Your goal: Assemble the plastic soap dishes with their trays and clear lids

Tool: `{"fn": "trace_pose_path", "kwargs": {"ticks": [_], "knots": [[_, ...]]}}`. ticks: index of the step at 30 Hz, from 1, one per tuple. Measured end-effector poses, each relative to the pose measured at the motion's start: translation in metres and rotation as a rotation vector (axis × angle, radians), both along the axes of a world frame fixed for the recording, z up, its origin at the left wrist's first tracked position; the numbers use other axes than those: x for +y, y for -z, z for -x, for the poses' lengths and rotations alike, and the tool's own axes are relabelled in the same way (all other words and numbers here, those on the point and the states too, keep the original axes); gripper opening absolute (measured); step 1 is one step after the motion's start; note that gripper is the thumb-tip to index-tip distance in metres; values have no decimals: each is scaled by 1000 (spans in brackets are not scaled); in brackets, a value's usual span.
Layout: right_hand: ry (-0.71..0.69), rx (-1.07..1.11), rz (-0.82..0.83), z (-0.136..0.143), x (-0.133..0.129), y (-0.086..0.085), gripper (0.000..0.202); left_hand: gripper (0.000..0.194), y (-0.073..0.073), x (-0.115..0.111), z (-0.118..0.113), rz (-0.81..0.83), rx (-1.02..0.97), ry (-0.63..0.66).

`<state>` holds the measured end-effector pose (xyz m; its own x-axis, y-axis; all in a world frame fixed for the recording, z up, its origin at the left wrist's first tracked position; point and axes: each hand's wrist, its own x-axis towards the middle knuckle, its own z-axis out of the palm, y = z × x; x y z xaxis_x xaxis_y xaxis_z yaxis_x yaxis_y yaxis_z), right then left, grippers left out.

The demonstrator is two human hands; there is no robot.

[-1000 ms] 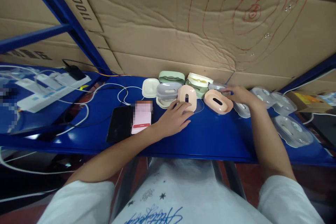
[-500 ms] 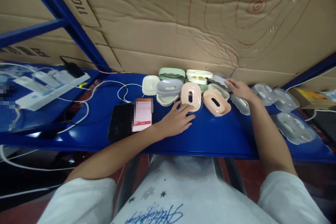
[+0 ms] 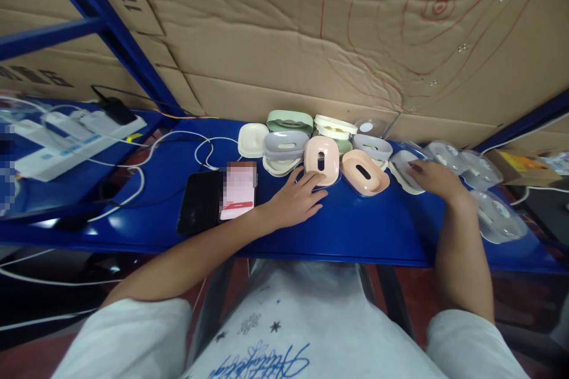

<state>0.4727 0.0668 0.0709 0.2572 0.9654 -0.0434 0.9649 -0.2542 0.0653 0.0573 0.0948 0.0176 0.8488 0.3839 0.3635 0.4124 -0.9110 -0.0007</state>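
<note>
My left hand (image 3: 299, 200) rests with spread fingers on the near edge of a pink slotted dish (image 3: 321, 159). Right of it lies a second pink dish (image 3: 376, 180). My right hand (image 3: 433, 179) has its fingertips on a grey translucent dish (image 3: 405, 169) and looks closed on its right edge. Behind are a grey slotted dish (image 3: 285, 145), a green dish (image 3: 290, 121), cream-yellow pieces (image 3: 335, 126), a white lid (image 3: 253, 140) and another grey dish (image 3: 372, 145).
A black phone case (image 3: 200, 202) and lit phone (image 3: 239, 189) lie left of my left hand. Several clear packaged dishes (image 3: 500, 216) sit at the right, near a cardboard box (image 3: 524, 169). A power strip (image 3: 89, 145) and white cables are at the left. Cardboard (image 3: 267, 29) stands behind.
My right hand has moved right and nearer, from a grey piece at the back to the grey translucent dish. A grey dish now sits behind the second pink one. My left hand has barely moved.
</note>
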Motion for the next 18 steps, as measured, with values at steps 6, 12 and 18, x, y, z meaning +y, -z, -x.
{"fn": "trace_pose_path", "kwargs": {"ticks": [6, 12, 18], "knots": [[17, -77, -243, 29, 4, -5, 59, 27, -1, 0, 0, -1, 4, 2], [-209, -68, -467, 58, 13, 1, 49, 27, 1, 0, 1, 3, 2, 6], [145, 9, -42, 39, 4, 6, 46, 26, 3, 1, 0, -7, -7, 16]]}}
